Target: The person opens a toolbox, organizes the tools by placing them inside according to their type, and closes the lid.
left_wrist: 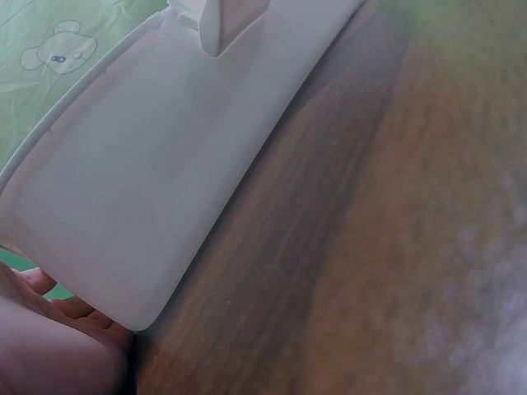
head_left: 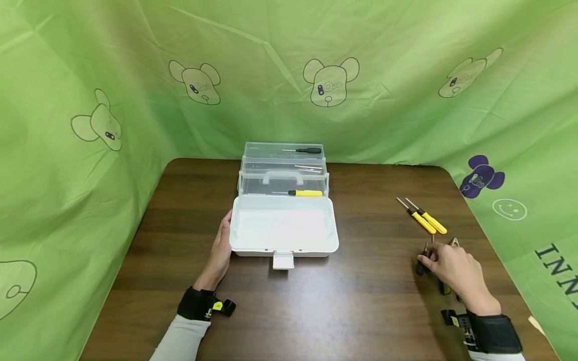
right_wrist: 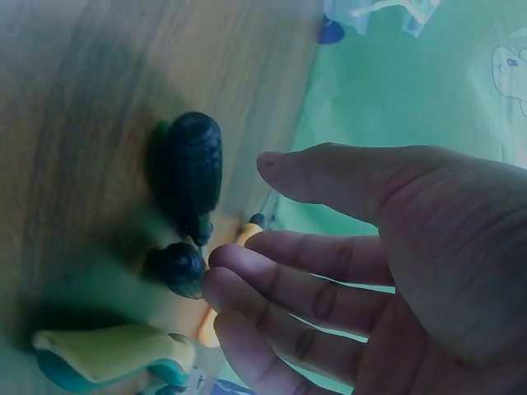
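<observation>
A white toolbox stands with its clear tiered trays spread out behind it. My left hand rests along the box's left side, fingers against its wall; part of that hand is hidden. At the right, my right hand hovers over several tools, thumb and fingers apart and nothing between them. Just beyond its fingertips lie a dark-handled screwdriver and another dark handle. Pliers with a yellow-and-dark grip lie beside them, partly covered by the hand in the head view.
Two yellow-handled screwdrivers lie beyond the right hand. The trays hold a black screwdriver, thin metal pieces and a yellow-and-black screwdriver. A white latch juts from the box front. Green cloth hangs around the wooden table.
</observation>
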`<action>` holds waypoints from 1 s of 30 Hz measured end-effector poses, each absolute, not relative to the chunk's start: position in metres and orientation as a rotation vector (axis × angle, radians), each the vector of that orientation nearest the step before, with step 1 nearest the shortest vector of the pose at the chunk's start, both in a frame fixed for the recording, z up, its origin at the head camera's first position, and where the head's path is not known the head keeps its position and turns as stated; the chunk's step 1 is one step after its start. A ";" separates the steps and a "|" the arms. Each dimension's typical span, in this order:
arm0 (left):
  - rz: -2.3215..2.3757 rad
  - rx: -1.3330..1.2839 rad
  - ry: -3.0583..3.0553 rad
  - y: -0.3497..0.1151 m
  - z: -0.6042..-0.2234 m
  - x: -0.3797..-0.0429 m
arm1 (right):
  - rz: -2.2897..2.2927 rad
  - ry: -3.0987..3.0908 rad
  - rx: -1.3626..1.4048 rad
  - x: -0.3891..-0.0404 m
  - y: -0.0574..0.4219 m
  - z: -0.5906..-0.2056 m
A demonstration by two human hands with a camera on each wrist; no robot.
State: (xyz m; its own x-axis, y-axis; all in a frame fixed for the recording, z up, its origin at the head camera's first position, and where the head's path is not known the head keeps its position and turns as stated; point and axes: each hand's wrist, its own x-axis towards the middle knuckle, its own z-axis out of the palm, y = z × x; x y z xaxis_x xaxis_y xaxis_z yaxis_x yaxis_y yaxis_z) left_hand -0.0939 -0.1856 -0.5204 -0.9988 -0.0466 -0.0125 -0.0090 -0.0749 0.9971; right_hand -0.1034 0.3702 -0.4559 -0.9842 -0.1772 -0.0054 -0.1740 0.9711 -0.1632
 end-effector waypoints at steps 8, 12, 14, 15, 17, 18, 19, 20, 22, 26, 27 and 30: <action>-2.286 0.032 -2.122 -0.186 -0.521 -0.094 | -0.250 3.089 -0.210 -0.101 0.365 -0.462; -2.282 0.014 -2.131 -0.187 -0.521 -0.093 | -0.242 3.096 -0.211 -0.099 0.361 -0.465; -2.282 0.015 -2.129 -0.186 -0.521 -0.092 | -0.243 3.102 -0.211 -0.099 0.359 -0.466; -2.280 0.017 -2.130 -0.186 -0.520 -0.092 | -0.246 3.104 -0.209 -0.099 0.358 -0.467; -2.285 0.024 -2.126 -0.186 -0.520 -0.092 | -0.254 3.103 -0.200 -0.098 0.358 -0.468; -2.287 0.027 -2.123 -0.186 -0.520 -0.092 | -0.258 3.100 -0.195 -0.098 0.357 -0.468; -2.287 0.031 -2.123 -0.186 -0.520 -0.092 | -0.262 3.096 -0.189 -0.098 0.357 -0.469; -2.288 0.035 -2.122 -0.186 -0.520 -0.092 | -0.265 3.095 -0.187 -0.098 0.356 -0.469; -2.289 0.039 -2.121 -0.186 -0.520 -0.093 | -0.273 3.101 -0.188 -0.098 0.355 -0.470; -2.279 0.047 -2.125 -0.185 -0.519 -0.093 | -0.296 3.149 -0.249 -0.098 0.351 -0.473; -2.277 0.048 -2.127 -0.185 -0.519 -0.093 | -0.307 3.162 -0.266 -0.099 0.351 -0.474; -2.277 0.054 -2.127 -0.185 -0.519 -0.093 | -0.332 3.195 -0.308 -0.099 0.349 -0.476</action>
State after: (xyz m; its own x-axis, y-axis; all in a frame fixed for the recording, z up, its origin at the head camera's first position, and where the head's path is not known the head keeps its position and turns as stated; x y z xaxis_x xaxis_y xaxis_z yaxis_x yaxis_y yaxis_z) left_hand -0.0925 -0.1851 -0.5194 -0.9991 -0.0420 -0.0084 -0.0055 -0.0680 0.9977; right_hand -0.0991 0.3493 -0.4765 -0.9782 -0.1800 0.1035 -0.1974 0.9607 -0.1951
